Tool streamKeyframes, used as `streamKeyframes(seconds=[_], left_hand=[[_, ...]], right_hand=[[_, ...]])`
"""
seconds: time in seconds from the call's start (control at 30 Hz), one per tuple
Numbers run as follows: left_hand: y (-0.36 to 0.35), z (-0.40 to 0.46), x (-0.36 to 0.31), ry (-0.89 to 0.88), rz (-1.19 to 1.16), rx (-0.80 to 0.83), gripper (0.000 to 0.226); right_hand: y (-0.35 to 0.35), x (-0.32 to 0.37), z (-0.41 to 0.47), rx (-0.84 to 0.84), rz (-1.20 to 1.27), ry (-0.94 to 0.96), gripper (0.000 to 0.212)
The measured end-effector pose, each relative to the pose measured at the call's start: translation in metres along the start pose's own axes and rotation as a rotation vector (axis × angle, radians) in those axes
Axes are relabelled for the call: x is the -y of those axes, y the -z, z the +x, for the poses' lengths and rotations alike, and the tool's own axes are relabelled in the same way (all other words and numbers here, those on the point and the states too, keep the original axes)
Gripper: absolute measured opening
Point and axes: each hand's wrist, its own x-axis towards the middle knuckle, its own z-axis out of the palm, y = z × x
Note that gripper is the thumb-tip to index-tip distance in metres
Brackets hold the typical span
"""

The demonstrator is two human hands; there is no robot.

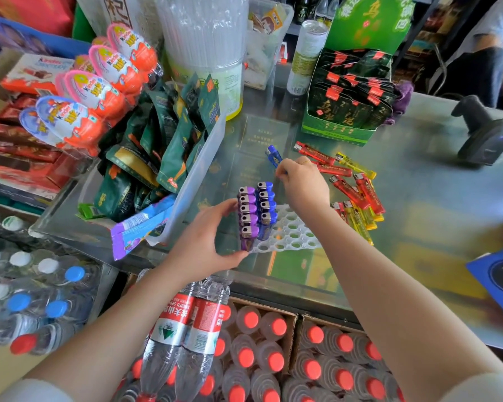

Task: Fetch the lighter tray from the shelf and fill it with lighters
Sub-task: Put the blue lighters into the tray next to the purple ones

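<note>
A white lighter tray (pixel 294 236) with round holes lies on the glass counter. Several purple lighters (pixel 246 216) and blue lighters (pixel 265 210) stand upright in its two left rows. My left hand (pixel 206 245) grips the tray's left edge, thumb near the front corner. Beyond the tray, my right hand (pixel 302 184) pinches a blue lighter (pixel 273 155) that points up and away. Loose red lighters (pixel 357 187) and yellow lighters (pixel 360 221) lie scattered on the counter to the right.
A clear bin of green snack packets (pixel 169 146) sits left of the tray, with chocolate eggs (pixel 99 82) behind it. A green tea display box (pixel 346 111) and a barcode scanner (pixel 485 134) stand at the back right. Bottled water crates (pixel 259 358) sit below the counter.
</note>
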Motion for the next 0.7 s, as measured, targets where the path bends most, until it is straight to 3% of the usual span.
streamKeyframes(seconds=[0.13,0.27,0.4,0.5,0.6,0.7], left_hand=[[0.002,-0.001,-0.002,0.0,-0.002,0.01,0.073],[0.002,-0.001,-0.003,-0.01,-0.008,0.001,0.076],[0.003,-0.001,-0.005,-0.018,-0.021,-0.009,0.075],[0.005,-0.002,-0.009,-0.028,-0.049,-0.013,0.071],[0.007,-0.003,-0.014,-0.034,-0.06,-0.004,0.067],[0.008,-0.004,-0.017,-0.039,-0.069,-0.009,0.064]], right_hand=[[0.008,-0.008,-0.013,-0.01,0.109,0.011,0.037],[0.022,-0.015,-0.044,-0.185,0.328,-0.001,0.027],[0.027,-0.012,-0.088,-0.189,0.859,-0.218,0.018],[0.022,-0.006,-0.117,-0.121,1.135,-0.204,0.019],[0.011,0.0,-0.133,-0.079,1.068,-0.151,0.021],[0.005,0.007,-0.136,-0.087,0.882,-0.155,0.008]])
